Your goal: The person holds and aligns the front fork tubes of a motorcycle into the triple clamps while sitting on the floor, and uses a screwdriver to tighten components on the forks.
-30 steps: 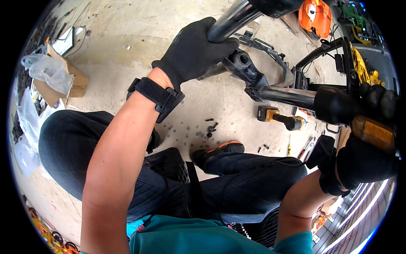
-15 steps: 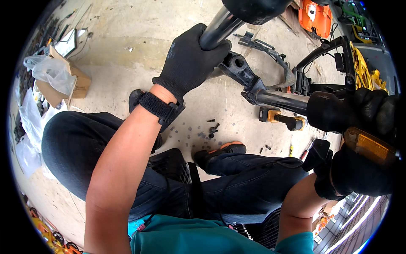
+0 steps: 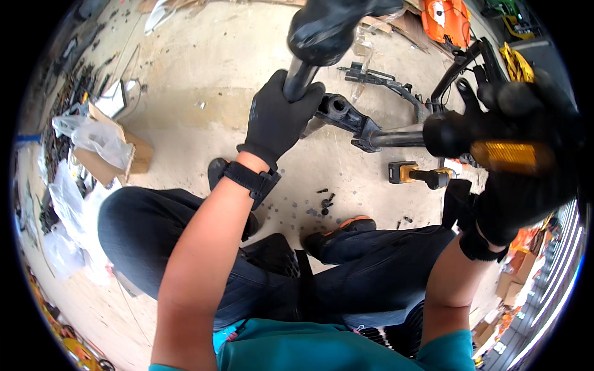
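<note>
A black fork assembly has two shiny tubes joined by a clamp (image 3: 345,116) with a round hole. My gloved left hand (image 3: 278,120) is closed around the upper steel tube (image 3: 304,73), just below its bulky black end (image 3: 318,34). The other tube (image 3: 401,139) runs rightward from the clamp into a black sleeve bearing an amber reflector (image 3: 504,154). My gloved right hand (image 3: 520,198) grips that outer end, its fingers curled over the top, partly lost in the dark rim.
A black metal frame (image 3: 461,62) and an orange plastic part (image 3: 442,21) lie beyond. A yellow-and-black cordless tool (image 3: 405,172) and small bolts (image 3: 325,207) are on the floor (image 3: 185,93). At left are a cardboard box (image 3: 139,157) and plastic bags (image 3: 65,247). My knees are below.
The upper tube now stands more upright and, with my left hand, sits lower in the picture. The right-hand end has moved leftward and up. The whole view has shifted somewhat rightward.
</note>
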Available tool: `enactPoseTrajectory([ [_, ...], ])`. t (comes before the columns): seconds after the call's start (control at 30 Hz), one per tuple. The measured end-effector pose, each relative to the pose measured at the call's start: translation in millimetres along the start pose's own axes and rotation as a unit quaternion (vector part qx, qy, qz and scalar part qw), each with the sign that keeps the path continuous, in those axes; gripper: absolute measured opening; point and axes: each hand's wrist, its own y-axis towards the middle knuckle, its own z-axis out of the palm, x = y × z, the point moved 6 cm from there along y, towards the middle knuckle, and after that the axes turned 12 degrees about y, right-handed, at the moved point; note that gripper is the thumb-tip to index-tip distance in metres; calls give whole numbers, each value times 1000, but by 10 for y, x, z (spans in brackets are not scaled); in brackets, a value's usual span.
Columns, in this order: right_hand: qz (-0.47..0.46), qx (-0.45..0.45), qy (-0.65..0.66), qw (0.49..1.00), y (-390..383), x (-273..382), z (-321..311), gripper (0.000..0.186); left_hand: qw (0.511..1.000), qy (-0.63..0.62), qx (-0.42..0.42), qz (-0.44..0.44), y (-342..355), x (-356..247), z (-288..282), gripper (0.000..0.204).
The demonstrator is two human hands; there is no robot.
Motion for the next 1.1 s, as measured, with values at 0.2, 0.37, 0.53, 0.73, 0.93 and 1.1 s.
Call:
enactPoseTrajectory([
  [0.2,-8,-168,-14,986,-37,-242,-303,49,997,42,-52,-46,-55,66,31,47],
  [0.37,59,-119,-81,988,-85,-453,-99,38,994,27,-102,6,-49,4,23,38],
  [0.53,86,-59,-93,990,7,-465,28,64,995,-56,-69,-48,-15,22,-11,37],
  [0.73,159,-55,47,985,-97,-763,120,85,992,-84,-45,-82,-45,34,-61,32],
  [0.93,246,0,51,968,-306,-1146,370,51,992,-72,-32,-104,-100,119,-68,31],
  [1.1,248,-4,-25,968,-385,-1235,449,44,998,-13,-8,-63,-139,108,-55,36],
])
